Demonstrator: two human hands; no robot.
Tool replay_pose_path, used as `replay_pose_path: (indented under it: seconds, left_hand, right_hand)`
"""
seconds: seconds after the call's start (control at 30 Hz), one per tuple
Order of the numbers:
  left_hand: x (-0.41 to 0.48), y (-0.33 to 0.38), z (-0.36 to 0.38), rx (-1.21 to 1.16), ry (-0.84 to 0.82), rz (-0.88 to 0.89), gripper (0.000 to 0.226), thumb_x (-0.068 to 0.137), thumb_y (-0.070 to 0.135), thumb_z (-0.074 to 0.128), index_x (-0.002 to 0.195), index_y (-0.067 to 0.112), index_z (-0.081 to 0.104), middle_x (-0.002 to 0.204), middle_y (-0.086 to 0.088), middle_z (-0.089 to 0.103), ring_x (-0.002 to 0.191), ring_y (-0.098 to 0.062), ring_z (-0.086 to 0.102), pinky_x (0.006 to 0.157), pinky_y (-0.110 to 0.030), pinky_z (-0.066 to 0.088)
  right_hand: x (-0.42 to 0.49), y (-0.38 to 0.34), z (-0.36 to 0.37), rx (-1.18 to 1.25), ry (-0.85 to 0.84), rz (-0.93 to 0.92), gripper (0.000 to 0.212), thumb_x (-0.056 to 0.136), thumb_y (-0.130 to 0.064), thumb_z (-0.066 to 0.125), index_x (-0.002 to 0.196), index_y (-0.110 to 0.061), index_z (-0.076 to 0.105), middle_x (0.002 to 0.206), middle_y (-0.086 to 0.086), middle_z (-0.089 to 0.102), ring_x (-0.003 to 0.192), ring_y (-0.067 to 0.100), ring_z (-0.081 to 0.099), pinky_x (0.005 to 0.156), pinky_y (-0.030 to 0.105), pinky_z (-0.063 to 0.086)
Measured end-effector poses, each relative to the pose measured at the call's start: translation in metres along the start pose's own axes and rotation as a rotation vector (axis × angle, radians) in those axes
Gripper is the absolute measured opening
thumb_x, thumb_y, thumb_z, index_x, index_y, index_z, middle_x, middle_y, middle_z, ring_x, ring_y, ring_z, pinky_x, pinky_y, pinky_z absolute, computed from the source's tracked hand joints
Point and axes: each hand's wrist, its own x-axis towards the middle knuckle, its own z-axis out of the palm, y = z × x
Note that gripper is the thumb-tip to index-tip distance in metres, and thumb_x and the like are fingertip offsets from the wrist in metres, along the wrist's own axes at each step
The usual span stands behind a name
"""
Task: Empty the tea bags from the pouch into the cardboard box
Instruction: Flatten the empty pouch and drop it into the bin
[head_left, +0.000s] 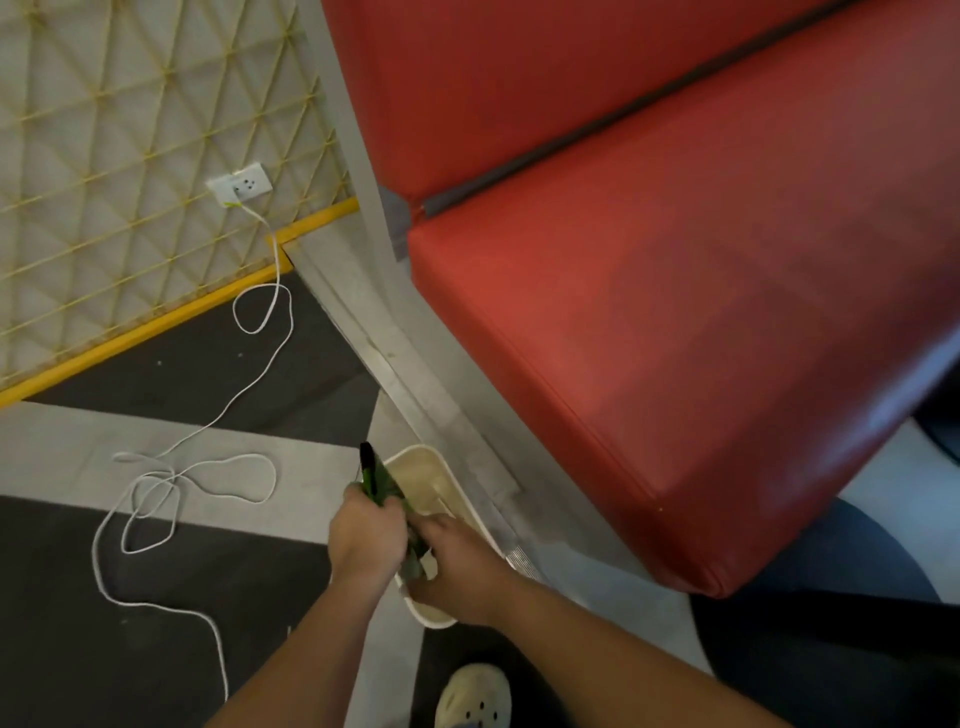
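- Two hands worked over the box (421, 480), which sat on the floor (234, 597) directly below the fingers, with its far end reaching out beyond them.
- The left hand (366, 535) had its fingers curled round the upper part of the green pouch (385, 483). The pouch's dark top edge stuck out past those fingers, away from the person.
- The right hand (457, 566) was at the pouch's lower end, over the near end of the box. Its fingers looked closed on the pouch there, though the back of the hand hid most of them.
- The pouch lay between the two sets of fingers, along the left rim of the box and partly above the inside.
- No tea bags could be made out for certain. A pale scrap showed just under the right fingers, too blurred to name.
- The step seemed to be the tipping itself. To do it well, the mouth of the pouch should sit inside the rim before anything is shaken loose.
- The left fingers could lift the closed end while the right fingers held the mouth spread and low in the box.
- Short, gentle shakes would probably suit better than one hard one, as light tea bags may jump the rim onto the floor.
- The box looked light, so resting the right wrist on its near edge might stop it sliding towards the red bench (675, 338), to the right of the fingers.
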Motion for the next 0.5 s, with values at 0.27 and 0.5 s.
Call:
replay_pose_path:
  seconds: [0.27, 0.5]
  left_hand:
    - [0.017, 0.006, 0.028, -0.071, -0.455, -0.359, 0.058, 0.089, 0.046, 0.057, 0.131, 0.01, 0.039, 0.121, -0.017, 0.057, 0.099, -0.034, 0.061, 0.072, -0.046, 0.057]
    - [-0.006, 0.013, 0.003, 0.271, -0.434, 0.006, 0.031, 0.098, 0.03, 0.042, 0.12, 0.015, 0.058, 0.121, -0.014, 0.061, 0.108, -0.031, 0.056, 0.095, -0.039, 0.046]
  right_hand:
    - [0.007, 0.028, -0.026, -0.117, -0.053, 0.133, 0.086, 0.08, -0.025, 0.07, 0.149, -0.023, 0.02, 0.149, 0.005, 0.031, 0.135, 0.026, 0.035, 0.111, 0.04, 0.034]
    - [-0.014, 0.006, -0.05, -0.087, 0.137, 0.207, 0.053, 0.085, -0.025, 0.062, 0.136, -0.022, 0.047, 0.133, 0.004, 0.05, 0.12, 0.023, 0.051, 0.1, 0.03, 0.043]
